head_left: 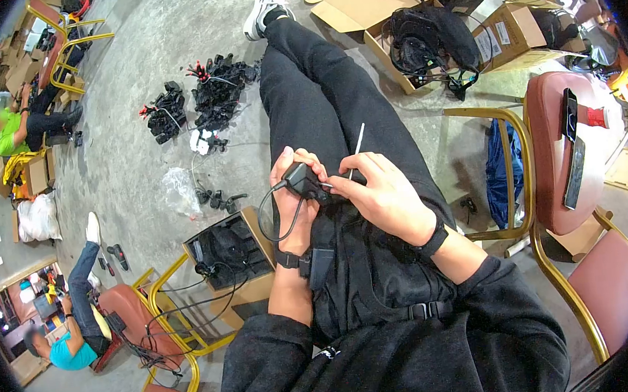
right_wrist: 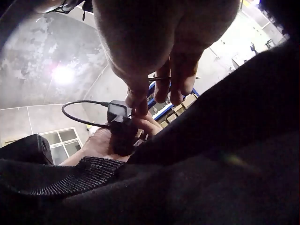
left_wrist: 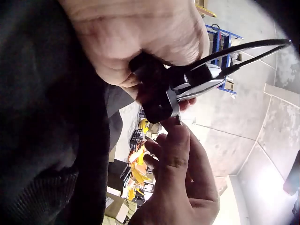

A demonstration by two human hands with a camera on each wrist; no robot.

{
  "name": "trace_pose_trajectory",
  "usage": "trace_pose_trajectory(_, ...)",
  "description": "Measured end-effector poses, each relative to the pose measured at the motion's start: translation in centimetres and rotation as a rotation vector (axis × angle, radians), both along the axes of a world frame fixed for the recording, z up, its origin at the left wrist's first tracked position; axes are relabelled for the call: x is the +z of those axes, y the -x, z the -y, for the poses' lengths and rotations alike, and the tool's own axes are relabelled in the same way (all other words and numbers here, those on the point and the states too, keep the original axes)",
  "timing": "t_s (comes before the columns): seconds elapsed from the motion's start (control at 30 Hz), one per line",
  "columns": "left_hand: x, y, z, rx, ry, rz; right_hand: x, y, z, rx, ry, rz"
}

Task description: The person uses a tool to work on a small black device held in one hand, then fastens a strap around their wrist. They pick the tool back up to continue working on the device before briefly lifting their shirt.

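My left hand (head_left: 290, 198) grips a small black boxy device (head_left: 301, 180) above my lap, its fingers curled round the body. A thin black cable (head_left: 262, 214) leaves the device and loops back toward the wrist. From the other side, the right hand (head_left: 389, 198) brings thumb and forefinger together at the device's edge, on a small silvery piece (head_left: 327, 185). Between that hand's fingers sits a thin tool with a metal shaft (head_left: 360, 140) and dark handle, pointing away from me. In the left wrist view, the right thumb (left_wrist: 177, 145) presses close under the device.
Black clips and parts (head_left: 219, 92) lie in piles on the concrete floor. Open cardboard boxes (head_left: 382, 41) hold black gear. Chairs with gold frames (head_left: 529, 177) flank me; one seat bears dark slabs (head_left: 574, 169). Two people sit at the left.
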State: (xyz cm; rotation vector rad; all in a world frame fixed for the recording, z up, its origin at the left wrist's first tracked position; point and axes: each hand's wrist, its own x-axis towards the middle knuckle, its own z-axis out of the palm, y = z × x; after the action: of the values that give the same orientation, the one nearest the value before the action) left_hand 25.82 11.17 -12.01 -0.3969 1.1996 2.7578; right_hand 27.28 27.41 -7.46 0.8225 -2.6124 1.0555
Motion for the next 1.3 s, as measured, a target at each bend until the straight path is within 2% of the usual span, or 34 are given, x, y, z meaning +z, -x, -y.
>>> trace_pose_trajectory(0.07,-0.1,0.0,0.0,-0.006,-0.007,-0.017,0.0,0.0,-0.1,-0.005,0.000,-0.016)
trace_pose_trajectory(0.13,-0.1,-0.1,0.2,-0.011,-0.013,-0.033,0.2,-0.3,-0.1,0.008,0.003,0.130)
trace_pose_trajectory(0.2,-0.1,-0.1,0.5,-0.018,-0.298,0.011,0.0,-0.8,-0.1,-0.006,0.007,0.187)
trace_pose_trajectory(0.27,0.0,0.0,0.4,-0.004,-0.298,0.018,0.0,-0.7,-0.1,-0.018,0.012,0.246)
trace_pose_trajectory(0.33,0.1,0.0,0.3,0.009,-0.299,0.025,0.1,-0.4,-0.2,0.007,0.000,0.132)
trace_pose_trajectory(0.4,0.2,-0.1,0.1,0.004,-0.095,0.015,0.2,-0.3,-0.1,0.009,0.000,0.131)
trace_pose_trajectory(0.63,0.2,0.0,-0.2,0.023,0.013,0.032,0.1,0.0,-0.1,-0.010,-0.002,-0.011)
trace_pose_trajectory(0.77,-0.1,0.0,-0.1,0.024,0.035,-0.009,0.4,-0.1,-0.2,-0.003,0.037,0.053)
trace_pose_trajectory(0.87,0.0,-0.1,0.1,0.024,-0.091,-0.005,0.2,-0.6,-0.1,0.004,0.033,0.157)
trace_pose_trajectory(0.93,0.4,-0.1,0.2,0.017,-0.199,0.040,0.2,-0.8,0.3,-0.048,0.154,0.217)
trace_pose_trajectory(1.13,0.6,-0.2,-0.3,0.017,-0.134,0.003,0.5,-0.4,0.1,-0.033,0.069,0.053)
trace_pose_trajectory(1.3,0.4,-0.3,-0.3,0.031,-0.059,0.034,1.2,-0.3,-0.4,-0.004,-0.020,0.024)
